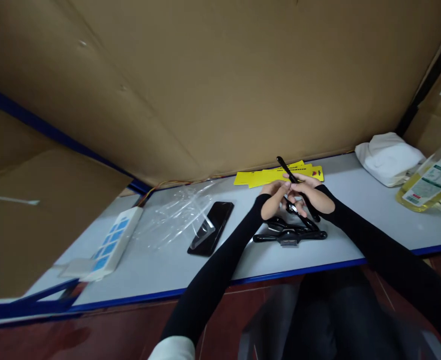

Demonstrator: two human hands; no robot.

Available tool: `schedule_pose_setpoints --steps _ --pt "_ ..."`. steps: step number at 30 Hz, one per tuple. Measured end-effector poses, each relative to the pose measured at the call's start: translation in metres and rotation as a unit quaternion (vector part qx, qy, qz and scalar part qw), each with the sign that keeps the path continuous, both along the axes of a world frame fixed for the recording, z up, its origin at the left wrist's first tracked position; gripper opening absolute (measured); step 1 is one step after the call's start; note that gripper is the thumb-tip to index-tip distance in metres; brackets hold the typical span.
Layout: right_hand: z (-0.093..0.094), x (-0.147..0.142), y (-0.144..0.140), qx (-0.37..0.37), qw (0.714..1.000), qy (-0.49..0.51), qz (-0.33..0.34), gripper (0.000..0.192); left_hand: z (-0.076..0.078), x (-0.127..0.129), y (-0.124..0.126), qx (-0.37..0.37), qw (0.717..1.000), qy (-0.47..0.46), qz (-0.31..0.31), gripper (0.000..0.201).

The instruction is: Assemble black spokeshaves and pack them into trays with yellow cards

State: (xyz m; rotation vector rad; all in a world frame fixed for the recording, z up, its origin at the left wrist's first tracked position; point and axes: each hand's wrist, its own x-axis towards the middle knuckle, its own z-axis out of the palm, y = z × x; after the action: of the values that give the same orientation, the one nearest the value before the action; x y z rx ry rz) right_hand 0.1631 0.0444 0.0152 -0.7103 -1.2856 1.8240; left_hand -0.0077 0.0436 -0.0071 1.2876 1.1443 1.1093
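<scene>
A: ok what's sitting in front of this person?

B: closest is a lap in dark trousers (333,310), then the table's blue edge (280,276). Just past that lies a black spokeshave (290,236), handles out sideways, with a second spokeshave (280,225) right behind it. They overlap, so can't count the pile properly lol

A: and off to the left?

B: black phone (214,222) lying on the table (366,210), crumpled clear plastic (175,215) beside it and seemingly partly on top. Further left, a white power strip (113,245) with blue sockets.

A: what are the hands up to?

B: both hover over that pile. Right hand (310,194) has its fingers curled round the held spokeshave (288,172), which slants so one handle pokes up toward the back left. Left hand (275,192) is at its middle, fingers close together, but can't tell if they're clamped on it or just touching.

A: anything behind?

B: bottle of yellow liquid (419,192) over on the right, overlapping yellow cards (265,176) behind the hands, a white bundle (389,157) near the back, then brown cardboard (243,90) as the wall.
</scene>
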Motion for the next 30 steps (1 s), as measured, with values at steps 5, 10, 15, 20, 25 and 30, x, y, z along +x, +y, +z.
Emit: schedule_pose_setpoints --steps 5,10,15,20,25,30 --pt "-0.001 0.0 0.005 -0.056 0.997 0.047 -0.012 0.061 -0.001 0.015 -0.012 -0.045 0.991 -0.115 -0.043 0.071" --pt "-0.019 -0.014 -0.011 0.084 0.985 -0.017 -0.153 0.065 -0.017 0.009 -0.024 -0.046 0.988 -0.123 -0.082 0.069" --pt "-0.036 -0.016 -0.019 0.287 0.918 -0.107 -0.253 0.061 -0.012 0.02 -0.034 -0.025 0.989 -0.122 -0.086 0.07" --pt "-0.043 -0.016 -0.01 0.311 0.904 -0.143 -0.257 0.058 0.007 0.018 -0.045 0.012 0.995 -0.086 -0.056 0.058" --pt "-0.049 -0.015 0.002 0.333 0.871 -0.211 -0.293 0.044 0.005 0.018 -0.041 0.005 0.995 -0.099 -0.015 0.061" --pt "-0.034 0.003 0.006 0.418 0.805 -0.248 -0.34 0.055 -0.002 0.014 -0.034 0.044 0.998 -0.039 0.002 0.056"
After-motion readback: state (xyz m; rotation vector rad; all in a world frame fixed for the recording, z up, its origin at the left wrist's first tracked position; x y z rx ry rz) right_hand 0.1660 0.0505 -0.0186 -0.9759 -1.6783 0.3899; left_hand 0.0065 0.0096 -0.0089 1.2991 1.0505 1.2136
